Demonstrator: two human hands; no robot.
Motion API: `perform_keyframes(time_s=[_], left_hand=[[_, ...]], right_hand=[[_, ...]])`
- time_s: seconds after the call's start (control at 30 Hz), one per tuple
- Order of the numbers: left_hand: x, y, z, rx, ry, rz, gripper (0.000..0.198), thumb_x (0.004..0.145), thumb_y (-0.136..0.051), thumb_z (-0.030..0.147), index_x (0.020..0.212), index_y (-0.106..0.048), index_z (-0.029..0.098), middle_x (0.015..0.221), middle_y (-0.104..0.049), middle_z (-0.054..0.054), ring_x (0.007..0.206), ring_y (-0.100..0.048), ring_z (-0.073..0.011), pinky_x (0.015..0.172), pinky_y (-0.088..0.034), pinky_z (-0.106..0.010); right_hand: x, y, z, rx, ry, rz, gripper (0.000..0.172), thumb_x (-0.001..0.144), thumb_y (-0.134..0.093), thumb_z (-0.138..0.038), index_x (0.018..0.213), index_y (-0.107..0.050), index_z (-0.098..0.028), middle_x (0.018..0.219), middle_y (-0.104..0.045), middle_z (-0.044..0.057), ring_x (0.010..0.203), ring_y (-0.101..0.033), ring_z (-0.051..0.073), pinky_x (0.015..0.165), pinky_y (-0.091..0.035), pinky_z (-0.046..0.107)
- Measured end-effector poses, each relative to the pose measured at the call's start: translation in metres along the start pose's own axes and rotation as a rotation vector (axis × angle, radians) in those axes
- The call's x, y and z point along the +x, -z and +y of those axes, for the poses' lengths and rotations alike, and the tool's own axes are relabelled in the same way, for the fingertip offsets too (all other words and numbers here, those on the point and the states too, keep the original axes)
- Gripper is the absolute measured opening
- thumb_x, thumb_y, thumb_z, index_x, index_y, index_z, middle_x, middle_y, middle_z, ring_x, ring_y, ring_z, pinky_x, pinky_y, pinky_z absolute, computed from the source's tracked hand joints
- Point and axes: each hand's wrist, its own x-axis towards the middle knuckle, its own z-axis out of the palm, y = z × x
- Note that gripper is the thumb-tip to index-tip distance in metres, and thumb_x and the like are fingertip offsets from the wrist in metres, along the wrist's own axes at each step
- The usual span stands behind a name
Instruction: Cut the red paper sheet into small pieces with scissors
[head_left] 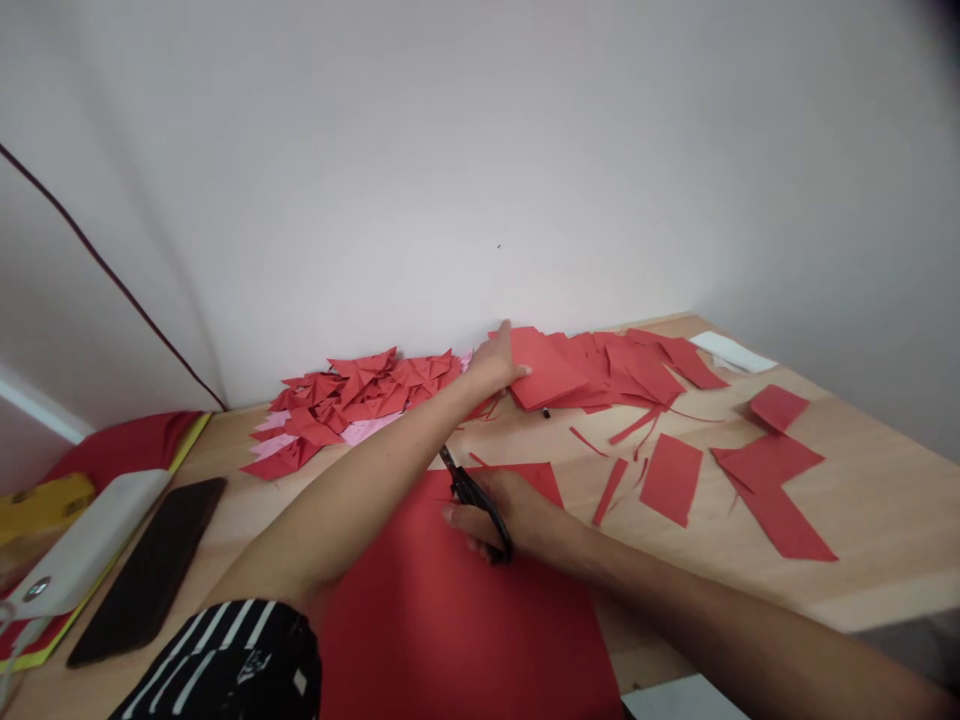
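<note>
My left hand (pixel 495 362) reaches to the back of the table, its thumb and fingers around the edge of a red paper piece (pixel 546 372) by the pile of cut red pieces (pixel 626 368). Nearer to me, my right hand (pixel 501 515) holds black-handled scissors (pixel 472 492), blades pointing up and left. Beneath the scissors lies a large red sheet (pixel 465 620). Left of my left hand is a heap of folded red and pink paper shapes (pixel 330 405).
Loose red pieces (pixel 673 478) and thin strips (pixel 610 490) lie to the right on the wooden table (pixel 885 500). At left are a dark phone (pixel 150 570), a white case (pixel 94 540) and a yellow item (pixel 45 505). A pale wall rises behind.
</note>
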Motion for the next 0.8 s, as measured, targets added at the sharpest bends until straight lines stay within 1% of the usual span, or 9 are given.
perform_keyframes(time_s=[0.1, 0.23, 0.3, 0.4, 0.47, 0.53, 0.67, 0.73, 0.8], left_hand=[[-0.003, 0.006, 0.005, 0.110, -0.039, 0.041, 0.082, 0.068, -0.077, 0.014, 0.141, -0.042, 0.011, 0.084, -0.069, -0.012, 0.079, -0.066, -0.0285, 0.073, -0.045, -0.034], [-0.019, 0.026, 0.024, 0.258, -0.087, 0.113, 0.035, 0.075, -0.071, 0.014, 0.109, -0.065, 0.014, 0.107, -0.066, -0.018, 0.111, -0.055, -0.0346, 0.088, -0.039, -0.038], [-0.038, 0.044, 0.034, 0.314, -0.122, 0.138, 0.022, 0.081, -0.066, 0.020, 0.102, -0.068, 0.015, 0.105, -0.067, -0.015, 0.110, -0.055, -0.0326, 0.089, -0.039, -0.037], [-0.081, 0.075, 0.036, 0.478, -0.227, 0.190, 0.017, 0.087, -0.058, 0.027, 0.089, -0.071, 0.017, 0.080, -0.068, -0.009, 0.089, -0.061, -0.0272, 0.077, -0.040, -0.034], [-0.116, 0.093, 0.020, 0.485, -0.202, 0.164, 0.015, 0.085, -0.059, 0.028, 0.081, -0.070, 0.019, 0.069, -0.065, -0.004, 0.074, -0.061, -0.0221, 0.070, -0.040, -0.030], [-0.151, 0.107, -0.010, 0.487, -0.129, 0.088, 0.012, 0.084, -0.062, 0.030, 0.084, -0.069, 0.020, 0.074, -0.067, -0.003, 0.071, -0.061, -0.0208, 0.067, -0.040, -0.029], [-0.208, 0.115, -0.079, 0.500, 0.004, 0.003, 0.035, 0.081, -0.066, 0.033, 0.113, -0.064, 0.021, 0.115, -0.065, -0.011, 0.105, -0.060, -0.0292, 0.085, -0.045, -0.037], [-0.227, 0.115, -0.101, 0.527, 0.021, 0.024, 0.038, 0.079, -0.068, 0.029, 0.114, -0.062, 0.018, 0.126, -0.058, -0.015, 0.115, -0.054, -0.0312, 0.094, -0.042, -0.041], [-0.239, 0.116, -0.110, 0.523, 0.064, 0.031, 0.033, 0.080, -0.065, 0.027, 0.112, -0.060, 0.016, 0.122, -0.059, -0.015, 0.112, -0.054, -0.0301, 0.095, -0.042, -0.042]], right_hand=[[-0.002, 0.001, 0.000, 0.006, 0.006, -0.006, 0.024, 0.084, -0.060, -0.028, 0.065, -0.049, -0.019, 0.055, -0.056, -0.002, 0.047, -0.053, 0.011, 0.044, -0.039, 0.021], [-0.001, 0.004, 0.003, 0.010, 0.014, -0.011, 0.025, 0.083, -0.061, -0.032, 0.064, -0.052, -0.018, 0.054, -0.057, -0.002, 0.048, -0.054, 0.011, 0.044, -0.039, 0.021], [0.001, 0.006, 0.006, 0.014, 0.033, -0.005, 0.027, 0.085, -0.060, -0.033, 0.063, -0.053, -0.018, 0.053, -0.057, -0.002, 0.047, -0.054, 0.011, 0.044, -0.038, 0.021], [0.006, 0.011, 0.005, -0.007, 0.111, 0.058, 0.036, 0.087, -0.056, -0.036, 0.057, -0.050, -0.018, 0.048, -0.053, -0.003, 0.044, -0.051, 0.010, 0.045, -0.038, 0.022], [0.007, 0.018, 0.001, -0.033, 0.146, 0.127, 0.042, 0.090, -0.050, -0.039, 0.053, -0.047, -0.019, 0.046, -0.051, -0.002, 0.044, -0.049, 0.010, 0.046, -0.037, 0.023], [0.004, 0.027, -0.005, -0.080, 0.183, 0.196, 0.043, 0.091, -0.047, -0.042, 0.054, -0.047, -0.020, 0.048, -0.052, -0.001, 0.046, -0.049, 0.011, 0.048, -0.037, 0.023], [-0.001, 0.050, -0.010, -0.381, 0.189, 0.322, 0.040, 0.085, -0.056, -0.051, 0.061, -0.043, -0.021, 0.051, -0.048, -0.004, 0.047, -0.045, 0.011, 0.047, -0.031, 0.023], [0.000, 0.060, -0.007, -0.575, 0.169, 0.345, 0.039, 0.081, -0.060, -0.052, 0.063, -0.044, -0.021, 0.055, -0.047, -0.005, 0.051, -0.044, 0.012, 0.049, -0.029, 0.022], [0.002, 0.066, -0.002, -0.740, 0.111, 0.363, 0.035, 0.082, -0.059, -0.051, 0.066, -0.048, -0.021, 0.059, -0.052, -0.002, 0.054, -0.049, 0.014, 0.051, -0.029, 0.024]])
